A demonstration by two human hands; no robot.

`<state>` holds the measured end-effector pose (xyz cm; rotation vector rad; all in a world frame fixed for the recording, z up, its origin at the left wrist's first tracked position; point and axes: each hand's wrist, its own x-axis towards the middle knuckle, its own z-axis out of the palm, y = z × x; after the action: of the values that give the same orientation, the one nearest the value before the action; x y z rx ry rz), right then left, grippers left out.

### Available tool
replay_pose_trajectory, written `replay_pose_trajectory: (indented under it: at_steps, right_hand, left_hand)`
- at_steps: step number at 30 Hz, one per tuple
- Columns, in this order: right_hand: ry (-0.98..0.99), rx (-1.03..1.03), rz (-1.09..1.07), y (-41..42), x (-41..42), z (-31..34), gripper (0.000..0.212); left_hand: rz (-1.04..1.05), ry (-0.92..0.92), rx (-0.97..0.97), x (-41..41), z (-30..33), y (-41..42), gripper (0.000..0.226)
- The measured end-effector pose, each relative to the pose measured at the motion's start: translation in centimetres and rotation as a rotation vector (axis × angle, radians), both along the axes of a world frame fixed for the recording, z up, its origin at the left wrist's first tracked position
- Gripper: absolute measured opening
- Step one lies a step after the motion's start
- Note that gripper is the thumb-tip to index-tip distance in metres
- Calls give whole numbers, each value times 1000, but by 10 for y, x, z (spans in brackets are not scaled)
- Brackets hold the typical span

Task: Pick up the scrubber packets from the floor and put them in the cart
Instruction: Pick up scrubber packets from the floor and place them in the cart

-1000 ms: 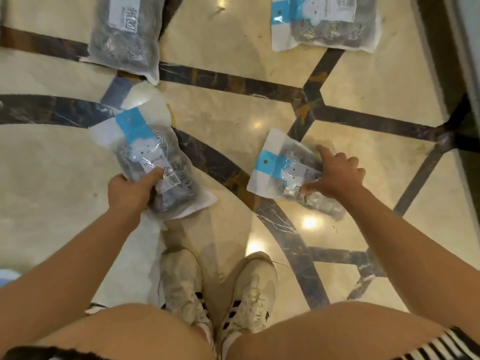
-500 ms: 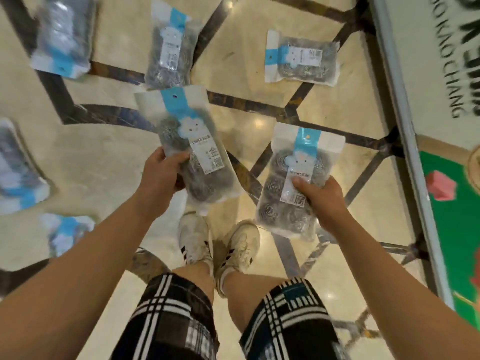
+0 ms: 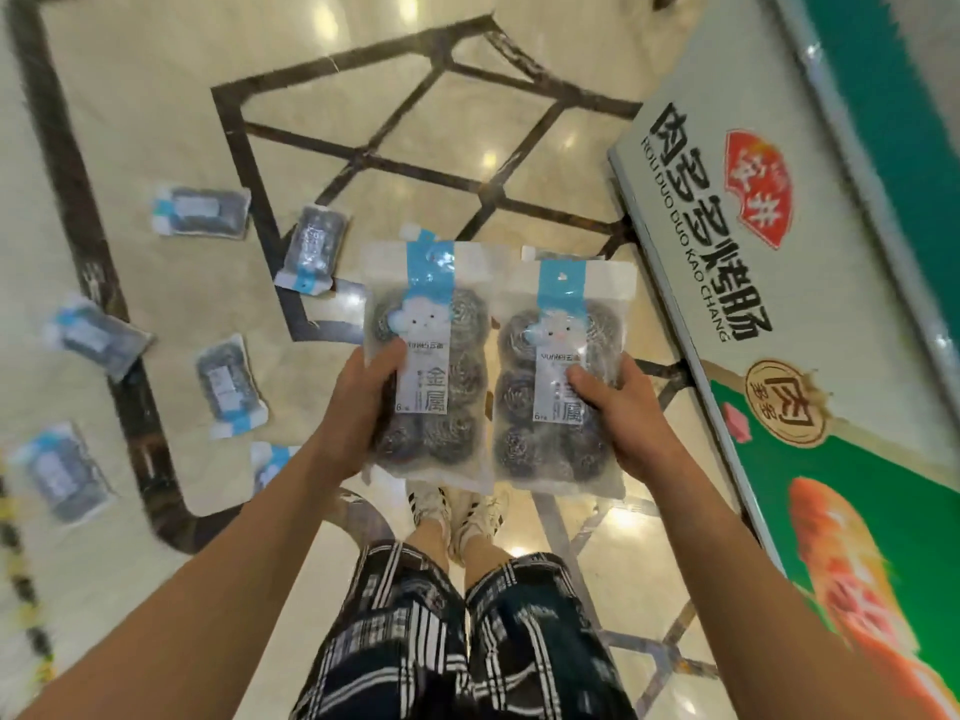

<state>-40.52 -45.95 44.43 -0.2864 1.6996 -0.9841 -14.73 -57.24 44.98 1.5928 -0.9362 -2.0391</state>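
Head cam looking straight down: the person is standing, with a scrubber packet in each hand, held up side by side in front of them at about the same height, blue strips pointing away. Left hand (image 3: pixel 358 407) grips the left packet (image 3: pixel 428 356) along its left edge, thumb curled over the front near the white label, fingers tucked behind. Right hand (image 3: pixel 621 407) does the same on the right packet (image 3: pixel 563 376), thumb pressed on the front, fingers hidden behind it. The two packets touch or slightly overlap along their inner edges; I honestly can't tell which.

Lots more packets lie on the floor (image 3: pixel 156 96) off to the left: one (image 3: pixel 201 210) far up, one (image 3: pixel 311 249) near the dark tile line, one (image 3: pixel 96 337) further left, one (image 3: pixel 228 384) closer in, one (image 3: pixel 60 470) at the left edge, and a bit of another (image 3: pixel 270 459) peeking out behind the left forearm. All are pretty blurry.

Down below you can see plaid shorts (image 3: pixel 457 641) and white sneakers (image 3: pixel 460 506). A big printed sign board (image 3: pixel 779 314) with food pictures runs along the right side. No cart shows up anywhere in the shot.
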Motion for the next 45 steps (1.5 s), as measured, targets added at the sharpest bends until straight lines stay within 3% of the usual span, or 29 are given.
replay_pose_trajectory:
  at_steps: [5, 8, 19, 27, 32, 36, 39, 43, 45]
  right_hand:
    - [79, -67, -43, 24, 21, 96, 18]
    - [117, -105, -57, 41, 29, 135, 20]
    - [93, -114, -244, 85, 54, 166, 41]
    - [158, -138, -570, 125, 86, 173, 21]
    - [180, -107, -824, 155, 113, 177, 18]
    - [230, -83, -1065, 190, 134, 185, 22]
    - [253, -77, -1246, 228, 159, 195, 25]
    - [324, -71, -1474, 289, 205, 208, 22]
    - [336, -71, -1585, 320, 234, 213, 20]
  left_hand:
    - [66, -109, -40, 16, 83, 31, 16]
    - [63, -169, -93, 23, 119, 43, 21]
    - [-94, -46, -161, 12, 157, 35, 25]
    - [-476, 7, -156, -10, 151, 10, 19]
    - [-717, 38, -186, -42, 149, 3, 47]
    - [-922, 80, -174, -77, 155, 24, 43]
    - [-1079, 101, -207, -102, 165, 59, 54]
    - [-1302, 138, -248, -120, 188, 136, 18]
    - [-1406, 169, -274, -119, 197, 178, 17]
